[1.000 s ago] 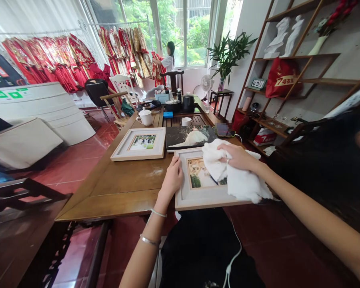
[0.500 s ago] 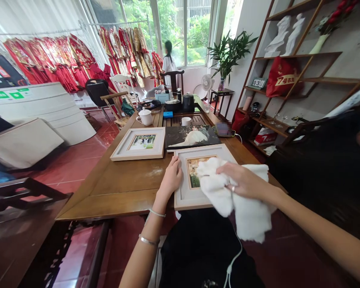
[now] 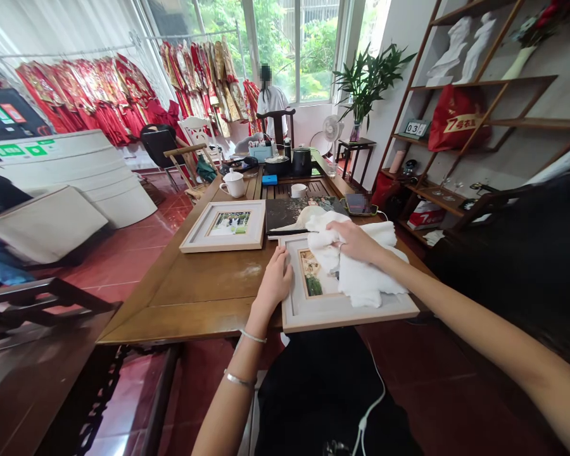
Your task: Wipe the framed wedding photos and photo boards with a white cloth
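Note:
A light wooden picture frame [image 3: 323, 310] with a pale mat and a small photo lies at the near edge of the table. My left hand [image 3: 275, 278] is closed on its left side, the fingers curled over the rim. In my right hand [image 3: 354, 242] is a bunched white towel [image 3: 365, 275], pressed on the upper part of the frame and covering much of the photo. Behind it lies a dark photo panel [image 3: 280, 214], partly hidden by the towel. A second picture frame [image 3: 197, 239], with an outdoor photo, rests to the left.
On the brown wooden table [image 3: 204, 291] stand a lidded white mug [image 3: 234, 183], a small white cup [image 3: 298, 190] and a black kettle [image 3: 301, 162]. A phone [image 3: 360, 204] with a cable lies at the right edge. A person [image 3: 272, 100] is by the window.
My right hand has moved the towel away from me and slightly left, up to the frame's far side. The towel no longer hangs over the near edge. My left hand keeps its hold.

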`<state>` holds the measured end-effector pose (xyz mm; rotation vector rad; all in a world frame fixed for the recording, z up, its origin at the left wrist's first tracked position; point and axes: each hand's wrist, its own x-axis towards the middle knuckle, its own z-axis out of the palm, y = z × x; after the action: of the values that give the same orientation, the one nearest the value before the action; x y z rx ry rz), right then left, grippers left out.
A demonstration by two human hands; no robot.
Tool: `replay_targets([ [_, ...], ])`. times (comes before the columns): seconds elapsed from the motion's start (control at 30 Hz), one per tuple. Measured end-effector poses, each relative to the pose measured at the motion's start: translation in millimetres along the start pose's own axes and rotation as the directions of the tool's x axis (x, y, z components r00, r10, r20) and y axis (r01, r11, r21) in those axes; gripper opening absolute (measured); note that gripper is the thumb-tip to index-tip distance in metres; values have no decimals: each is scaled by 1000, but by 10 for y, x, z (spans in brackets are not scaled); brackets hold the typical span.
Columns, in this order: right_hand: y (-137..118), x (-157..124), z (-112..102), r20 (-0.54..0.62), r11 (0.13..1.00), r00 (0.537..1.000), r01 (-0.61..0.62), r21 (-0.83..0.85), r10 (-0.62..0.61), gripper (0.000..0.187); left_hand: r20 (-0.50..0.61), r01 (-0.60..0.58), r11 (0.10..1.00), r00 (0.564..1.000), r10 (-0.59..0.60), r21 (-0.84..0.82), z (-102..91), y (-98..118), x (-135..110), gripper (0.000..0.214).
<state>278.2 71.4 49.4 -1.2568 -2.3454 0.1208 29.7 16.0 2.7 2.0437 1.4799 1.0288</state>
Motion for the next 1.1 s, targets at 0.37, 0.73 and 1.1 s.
replay_targets([
  [0.37,-763,-815,-468,382,884,889,50,464,-251,25,-14,-8,1000,1000,8,3,14,-28,8,38],
  [0.73,-64,-392,-191,70,989,994,87,-117,-79,28,72,9,999,997,-12,45,-45,31,20,40],
  [1.1,-346,24,86,81,998,997,-17,57,12,24,43,-20,998,999,18,57,5,-22,21,41],
])
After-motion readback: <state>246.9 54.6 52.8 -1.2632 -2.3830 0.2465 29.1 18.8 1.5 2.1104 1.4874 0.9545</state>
